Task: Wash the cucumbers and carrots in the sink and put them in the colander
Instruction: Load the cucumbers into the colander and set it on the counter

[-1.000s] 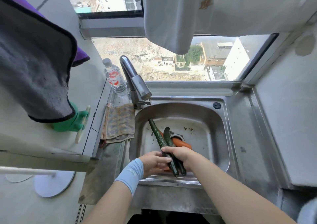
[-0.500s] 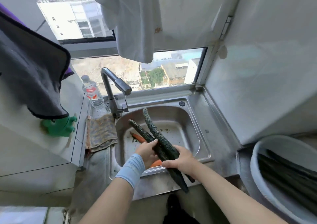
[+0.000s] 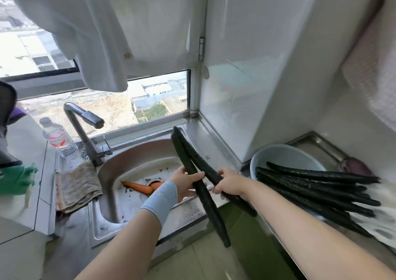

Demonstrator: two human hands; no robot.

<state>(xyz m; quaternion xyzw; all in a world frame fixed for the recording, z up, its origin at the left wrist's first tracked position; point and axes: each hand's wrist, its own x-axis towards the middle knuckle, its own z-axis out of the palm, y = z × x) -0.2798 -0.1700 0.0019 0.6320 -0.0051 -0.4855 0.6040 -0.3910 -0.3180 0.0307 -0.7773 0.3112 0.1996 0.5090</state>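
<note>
Two long dark green cucumbers (image 3: 188, 157) cross each other above the right rim of the steel sink (image 3: 111, 168). My left hand (image 3: 184, 181), with a pale blue wristband, grips one of them. My right hand (image 3: 230, 183) grips the other. Both cucumbers hang over the front edge of the counter. One orange carrot (image 3: 139, 187) lies in the sink beside the drain. A pale round colander (image 3: 282, 155) stands on the counter to the right, with several cucumbers (image 3: 317, 185) lying across it and sticking out to the right.
A faucet (image 3: 85, 121) rises behind the sink, a plastic bottle (image 3: 57, 138) to its left. A folded cloth (image 3: 75, 185) lies on the sink's left rim, a green glove (image 3: 17, 179) further left. White fabric (image 3: 85, 33) hangs overhead. A purple vegetable (image 3: 353, 166) sits behind the colander.
Both hands lifted the two cucumbers out of the sink and carried them right, toward the colander. The view swung right, bringing the colander fully into sight.
</note>
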